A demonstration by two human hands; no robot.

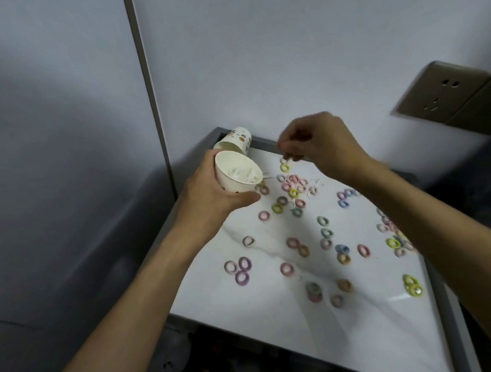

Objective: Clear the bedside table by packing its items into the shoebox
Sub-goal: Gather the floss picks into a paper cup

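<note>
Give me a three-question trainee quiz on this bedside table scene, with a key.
1. True or false: the left hand holds a paper cup.
2. The second cup, behind it, is: A upright; B lying on its side; C stacked inside the first.
3. Fill in: coloured ____ lie scattered on the white table.
Key: 1 true; 2 B; 3 rings.

I can't tell what my blurred right grip [320, 144] pinches, nor what white stuff fills the cup [229, 186].
</note>
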